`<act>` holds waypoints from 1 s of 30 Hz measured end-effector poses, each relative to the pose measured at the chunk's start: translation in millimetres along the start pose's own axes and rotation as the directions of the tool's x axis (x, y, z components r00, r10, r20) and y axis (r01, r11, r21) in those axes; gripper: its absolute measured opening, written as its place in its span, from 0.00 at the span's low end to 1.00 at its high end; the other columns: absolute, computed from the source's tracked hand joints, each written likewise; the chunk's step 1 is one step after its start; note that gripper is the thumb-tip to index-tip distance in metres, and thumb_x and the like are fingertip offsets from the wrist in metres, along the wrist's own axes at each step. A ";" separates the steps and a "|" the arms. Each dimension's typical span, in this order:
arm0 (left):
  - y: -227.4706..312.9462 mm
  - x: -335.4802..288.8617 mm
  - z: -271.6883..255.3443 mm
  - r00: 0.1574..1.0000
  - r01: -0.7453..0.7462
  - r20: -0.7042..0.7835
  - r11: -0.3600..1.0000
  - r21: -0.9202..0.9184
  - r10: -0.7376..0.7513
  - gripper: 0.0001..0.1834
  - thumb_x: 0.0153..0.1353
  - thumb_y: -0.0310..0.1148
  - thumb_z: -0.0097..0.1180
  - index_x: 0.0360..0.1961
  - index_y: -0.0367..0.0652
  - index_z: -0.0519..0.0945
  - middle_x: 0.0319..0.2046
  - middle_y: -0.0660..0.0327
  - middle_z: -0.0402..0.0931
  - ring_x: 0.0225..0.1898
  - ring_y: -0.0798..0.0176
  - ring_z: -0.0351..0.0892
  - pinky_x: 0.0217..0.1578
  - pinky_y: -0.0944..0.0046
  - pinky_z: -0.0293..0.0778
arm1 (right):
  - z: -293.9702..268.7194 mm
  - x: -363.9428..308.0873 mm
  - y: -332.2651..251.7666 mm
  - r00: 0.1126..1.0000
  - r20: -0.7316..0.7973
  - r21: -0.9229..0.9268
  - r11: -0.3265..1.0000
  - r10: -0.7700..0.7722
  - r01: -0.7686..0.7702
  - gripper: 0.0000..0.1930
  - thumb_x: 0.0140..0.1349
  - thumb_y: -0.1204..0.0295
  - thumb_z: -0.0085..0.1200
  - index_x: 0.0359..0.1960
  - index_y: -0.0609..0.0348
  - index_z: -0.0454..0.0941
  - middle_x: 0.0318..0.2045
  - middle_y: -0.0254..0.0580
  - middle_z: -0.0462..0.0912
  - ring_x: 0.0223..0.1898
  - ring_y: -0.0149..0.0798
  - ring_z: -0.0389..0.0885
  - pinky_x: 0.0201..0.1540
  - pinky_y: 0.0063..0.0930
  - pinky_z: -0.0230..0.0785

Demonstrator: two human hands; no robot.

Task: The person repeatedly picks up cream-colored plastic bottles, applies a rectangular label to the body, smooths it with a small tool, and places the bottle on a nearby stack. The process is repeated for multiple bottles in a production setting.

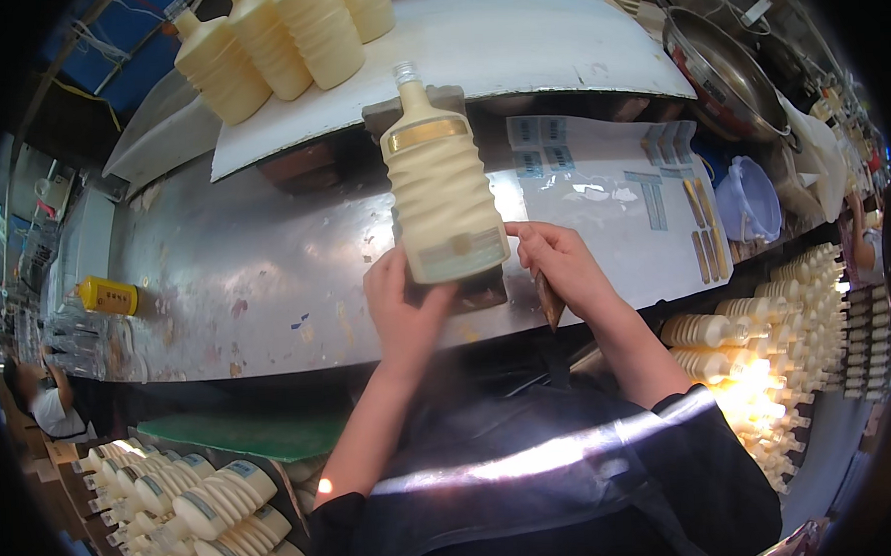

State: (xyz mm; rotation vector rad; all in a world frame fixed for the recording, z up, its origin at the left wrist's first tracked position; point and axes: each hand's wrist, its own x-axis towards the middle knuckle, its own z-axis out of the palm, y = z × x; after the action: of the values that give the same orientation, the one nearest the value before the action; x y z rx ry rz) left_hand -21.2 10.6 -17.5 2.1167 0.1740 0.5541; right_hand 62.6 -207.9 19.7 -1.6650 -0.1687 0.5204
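A cream bottle (442, 194) with wavy ridges, a gold band at its shoulder and a pale green strip near its base lies on a dark support (481, 291), its clear-threaded neck pointing away from me. My left hand (404, 305) is at the lower left of the bottle, fingers against its side and thumb stretched out by the base. Closed round a brown, pointed, wooden-looking tool (549, 301), my right hand (564, 265) also has its index finger at the bottle's lower right edge. The tool's upper part is hidden by the fingers.
Blue label pieces (541, 145) and several thin yellow and brown strips (704, 229) lie on a white sheet at right. Beyond are a purple bucket (747, 202) and a large pan (720, 67). Cream bottles (321, 35) stand behind; a yellow bottle (108, 295) lies left.
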 end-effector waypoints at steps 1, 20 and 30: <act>3.4 1.5 -1.5 1.000 -0.008 -0.012 1.000 0.002 0.008 0.39 0.51 0.33 0.74 0.65 0.38 0.75 0.57 0.53 0.75 0.60 0.53 0.71 0.63 0.55 0.65 | 0.5 0.0 1.2 1.000 0.026 0.015 1.000 0.018 -0.018 0.24 0.79 0.57 0.46 0.62 0.65 0.79 0.28 0.24 0.73 0.29 0.20 0.68 0.33 0.17 0.64; 14.3 5.5 1.7 0.975 -0.132 -0.166 0.985 0.109 0.149 0.38 0.45 0.34 0.79 0.60 0.39 0.80 0.46 0.58 0.80 0.48 0.55 0.76 0.53 0.56 0.70 | 9.3 1.7 -2.8 0.978 0.013 0.251 0.946 0.209 -0.205 0.21 0.78 0.59 0.46 0.60 0.61 0.81 0.25 0.26 0.73 0.23 0.21 0.69 0.25 0.16 0.62; 3.1 2.7 0.2 0.999 0.025 -0.027 0.992 -0.124 -0.029 0.37 0.51 0.35 0.76 0.63 0.38 0.77 0.54 0.52 0.77 0.55 0.50 0.76 0.57 0.54 0.70 | 10.7 -6.7 -13.4 0.994 0.051 0.217 0.971 0.093 -0.102 0.21 0.76 0.67 0.46 0.65 0.60 0.78 0.27 0.24 0.72 0.26 0.19 0.68 0.29 0.13 0.61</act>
State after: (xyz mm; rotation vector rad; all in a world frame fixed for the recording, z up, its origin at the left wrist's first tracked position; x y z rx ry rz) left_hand -18.9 9.6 -14.2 1.9847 0.1799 0.5647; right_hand 54.6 -198.7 33.4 -1.4523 -0.0562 0.6244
